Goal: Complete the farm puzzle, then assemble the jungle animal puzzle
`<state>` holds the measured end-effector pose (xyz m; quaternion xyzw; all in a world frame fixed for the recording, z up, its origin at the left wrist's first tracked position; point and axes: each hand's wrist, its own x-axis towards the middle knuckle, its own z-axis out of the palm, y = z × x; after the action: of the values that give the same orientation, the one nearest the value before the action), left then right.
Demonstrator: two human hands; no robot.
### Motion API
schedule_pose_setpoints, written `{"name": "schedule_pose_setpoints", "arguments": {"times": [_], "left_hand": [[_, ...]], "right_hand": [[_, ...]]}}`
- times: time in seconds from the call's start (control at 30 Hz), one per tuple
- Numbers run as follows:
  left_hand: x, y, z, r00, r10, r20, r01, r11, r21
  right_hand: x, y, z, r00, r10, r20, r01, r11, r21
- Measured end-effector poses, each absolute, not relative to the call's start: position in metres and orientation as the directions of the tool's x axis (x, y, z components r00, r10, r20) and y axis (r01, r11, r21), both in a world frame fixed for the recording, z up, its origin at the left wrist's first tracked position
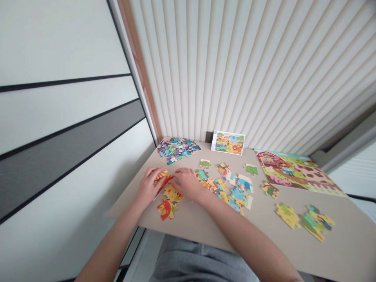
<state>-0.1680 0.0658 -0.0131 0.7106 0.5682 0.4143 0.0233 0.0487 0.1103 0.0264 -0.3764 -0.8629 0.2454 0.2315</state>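
At the left part of the table, my left hand (149, 185) has its fingers curled round red and yellow puzzle pieces (167, 181), which look slightly raised. My right hand (188, 183) touches the same pieces from the right with bent fingertips. Just below lie yellow puzzle pieces (172, 194) and a red and yellow lion piece (166, 208). The fingers partly cover the pieces between my hands. Right of my right hand, several loose colourful pieces (243, 183) are spread about, some beneath or beside my forearm.
A picture card (228, 142) leans at the back. A pile of purple and teal pieces (178, 149) is at the back left. An assembled farm puzzle (293, 171) lies at the right, with yellow and green pieces (315, 222) nearer the front. The table (205, 229) ends before my lap.
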Motion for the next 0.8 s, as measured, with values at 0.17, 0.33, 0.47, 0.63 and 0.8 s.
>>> {"name": "schedule_pose_setpoints", "arguments": {"times": [0.17, 0.33, 0.47, 0.63, 0.8], "left_hand": [[-0.163, 0.059, -0.008, -0.022, 0.819, 0.574, 0.696, -0.399, 0.596], [-0.16, 0.052, -0.005, 0.125, 0.809, 0.574, 0.661, -0.5, 0.56], [-0.158, 0.05, -0.003, 0.217, 0.798, 0.562, 0.683, -0.535, 0.497], [-0.159, 0.051, -0.006, 0.23, 0.795, 0.561, 0.709, -0.532, 0.463], [-0.161, 0.051, -0.011, 0.235, 0.8, 0.552, 0.721, -0.525, 0.452]], "right_hand": [[0.048, 0.122, 0.023, -0.528, 0.814, 0.24, 0.408, 0.492, -0.769], [0.06, 0.137, 0.022, -0.465, 0.85, 0.248, 0.189, 0.369, -0.91], [0.074, 0.143, 0.028, -0.439, 0.861, 0.255, 0.072, 0.317, -0.946], [0.091, 0.141, 0.043, -0.455, 0.872, 0.177, 0.006, 0.202, -0.979], [0.109, 0.124, 0.054, -0.446, 0.882, 0.154, 0.084, 0.212, -0.974]]}}
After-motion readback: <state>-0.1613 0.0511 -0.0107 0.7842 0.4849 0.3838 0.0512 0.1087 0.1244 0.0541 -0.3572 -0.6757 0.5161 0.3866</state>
